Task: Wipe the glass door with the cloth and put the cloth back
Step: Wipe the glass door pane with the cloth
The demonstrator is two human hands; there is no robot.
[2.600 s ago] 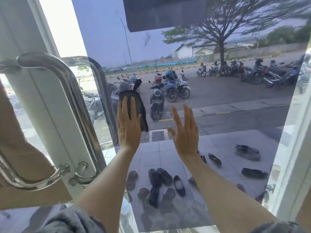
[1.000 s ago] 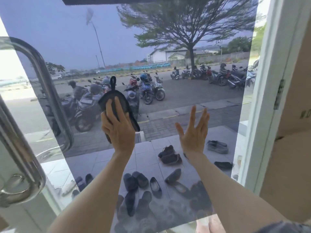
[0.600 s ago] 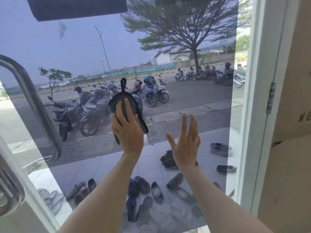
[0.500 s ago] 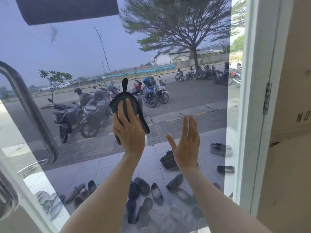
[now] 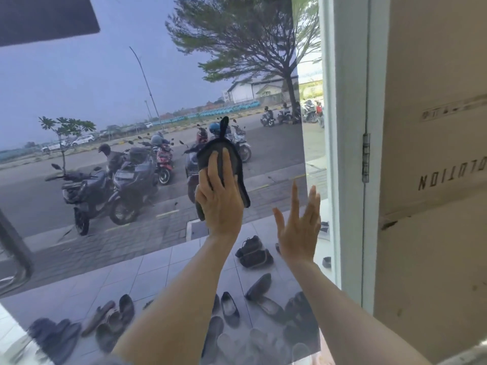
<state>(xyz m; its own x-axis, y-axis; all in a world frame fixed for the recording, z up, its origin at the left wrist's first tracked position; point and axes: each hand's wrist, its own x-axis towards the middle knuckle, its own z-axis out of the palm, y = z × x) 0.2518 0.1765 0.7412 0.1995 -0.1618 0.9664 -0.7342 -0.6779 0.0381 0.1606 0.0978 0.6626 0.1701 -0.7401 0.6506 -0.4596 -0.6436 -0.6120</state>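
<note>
- The left hand (image 5: 220,204) lies flat on the glass door (image 5: 110,83), fingers stretched upward and close together, pressing a dark cloth (image 5: 224,156) against the pane.
- The cloth sits right of the pane's middle, at mid height; its small hanging loop (image 5: 224,125) sticks straight up above the fingertips, and its lower corners show on both sides of the hand.
- The right hand (image 5: 299,233) is just right of the left and a little lower, palm toward the glass, fingers spread and pointing up, holding nothing; whether it touches the pane cannot be told.
- The right hand's fingertips are near the white door frame (image 5: 345,143), which bounds the pane on the right; little glass remains between the cloth and that edge.
- Left of the cloth the pane runs wide and free to the metal door handle (image 5: 15,248) at the far left edge.
- Above the cloth the glass is open up to a dark overhang (image 5: 47,17) seen at the top left.
- A hinge (image 5: 366,158) sits on the frame at mid height.
- Right of the frame is a beige panel (image 5: 434,75), with dark letters (image 5: 452,177) standing upside down that read partly as "OLUTION"; a faint printed strip higher up is too blurred to read.
- Through the glass are parked motorcycles (image 5: 105,185) on a paved lot, and shoes (image 5: 254,251) on the tiled step near the door.
</note>
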